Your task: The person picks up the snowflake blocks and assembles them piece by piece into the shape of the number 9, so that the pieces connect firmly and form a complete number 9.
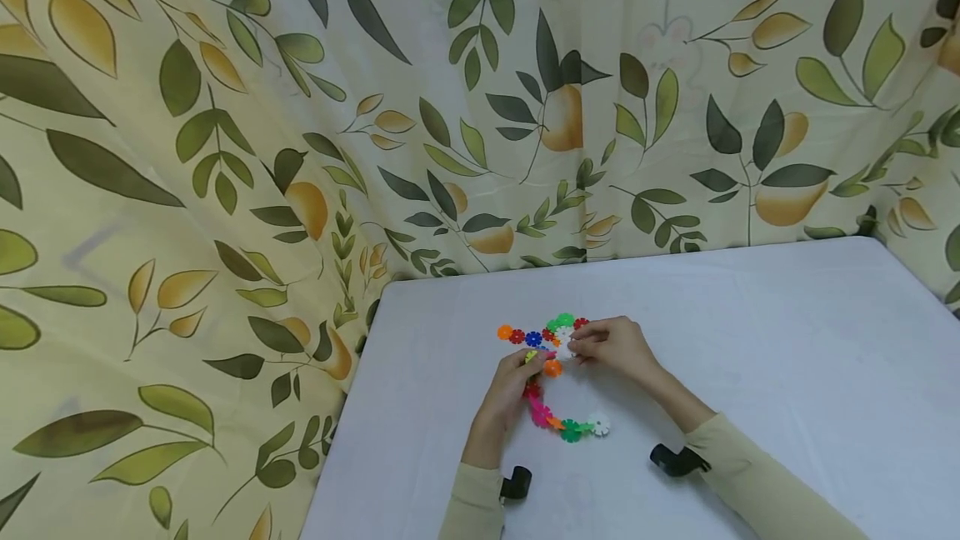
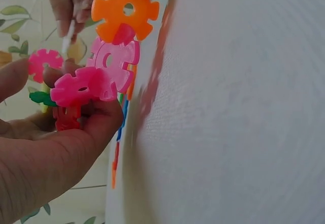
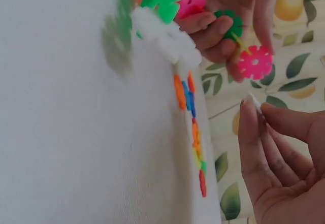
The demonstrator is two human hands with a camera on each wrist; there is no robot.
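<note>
While both hands work near the middle of the white cloth-covered table (image 1: 750, 340), closer to its left edge, the left hand (image 1: 510, 390) grips the curved chain of flat plastic snowflake-shaped interlocking discs (image 1: 555, 419), fingers curled round pink and red discs (image 2: 81, 89). The right hand (image 1: 615, 347) pinches a single white plastic disc (image 1: 564, 348) between thumb and fingertips (image 3: 251, 115), held at the chain's upper end next to the orange disc (image 1: 552, 368). Risks, judged: slots misaligned, so the white disc slips or pops out; too much push bends the chain and splits a joint; the row of loose coloured discs (image 1: 536, 333) nearer the far edge gets knocked by the right hand's knuckles.
</note>
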